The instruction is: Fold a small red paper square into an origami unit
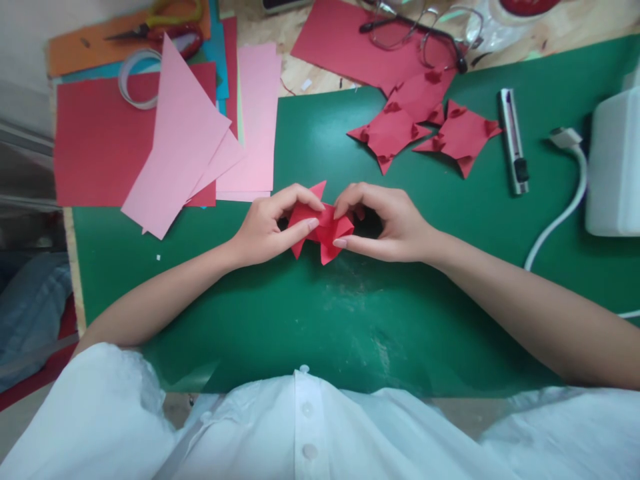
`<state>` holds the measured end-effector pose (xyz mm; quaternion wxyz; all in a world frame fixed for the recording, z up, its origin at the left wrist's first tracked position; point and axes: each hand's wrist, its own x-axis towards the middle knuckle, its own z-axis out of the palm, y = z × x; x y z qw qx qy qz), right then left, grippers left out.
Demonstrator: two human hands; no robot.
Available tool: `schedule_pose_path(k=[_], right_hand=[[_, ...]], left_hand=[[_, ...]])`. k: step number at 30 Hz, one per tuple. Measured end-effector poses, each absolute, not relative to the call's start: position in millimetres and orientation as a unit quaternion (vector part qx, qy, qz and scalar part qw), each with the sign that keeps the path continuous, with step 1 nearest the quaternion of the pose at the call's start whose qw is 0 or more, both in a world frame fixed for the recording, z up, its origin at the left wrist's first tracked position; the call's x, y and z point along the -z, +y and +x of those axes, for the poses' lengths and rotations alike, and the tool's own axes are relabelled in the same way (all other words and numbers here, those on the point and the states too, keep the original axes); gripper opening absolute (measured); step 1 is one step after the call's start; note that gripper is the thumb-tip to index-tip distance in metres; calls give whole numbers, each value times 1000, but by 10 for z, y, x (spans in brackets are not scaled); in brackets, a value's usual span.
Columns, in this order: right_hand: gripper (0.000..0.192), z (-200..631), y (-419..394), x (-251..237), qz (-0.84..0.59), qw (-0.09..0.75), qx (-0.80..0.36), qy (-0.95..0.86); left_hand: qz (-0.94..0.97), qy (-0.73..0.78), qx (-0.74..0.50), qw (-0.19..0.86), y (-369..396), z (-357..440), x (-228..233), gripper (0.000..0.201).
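Observation:
A folded red paper piece (326, 232) with several pointed flaps is held between my two hands, above the green mat. My left hand (277, 223) pinches its left side between thumb and fingers. On the right side, the thumb and fingertips of my right hand (387, 220) close on a flap. Part of the paper is hidden behind the fingers. Farther back lie several similar red folded paper pieces with curled points, one folded piece (391, 133) at the left and another folded piece (463, 137) at the right.
Pink paper sheets (175, 147) and red paper (90, 140) lie at the left, with a tape roll (125, 83) and scissors (160, 23). A box cutter (512, 143), white cable (560, 223) and white box (615, 167) are at the right. Eyeglasses (425, 30) rest at the back.

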<state>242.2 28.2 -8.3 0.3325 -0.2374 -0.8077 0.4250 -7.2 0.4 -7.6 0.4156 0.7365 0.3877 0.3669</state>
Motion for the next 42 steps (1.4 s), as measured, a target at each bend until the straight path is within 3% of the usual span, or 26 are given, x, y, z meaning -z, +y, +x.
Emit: schedule_pose_path(k=[13,29,42], right_hand=[[36,2411,242,12,-305,328,-391,-804],[32,2390,219,22,-345,348,-380,-784],[24,2373,260,60,-312,297,-368,-824]], left_hand=[[752,367,-378,397,7,-43,69,10],[795,366,-333,351,-13,-69,44,12],[806,338,-349,340,-3,-61,42,9]])
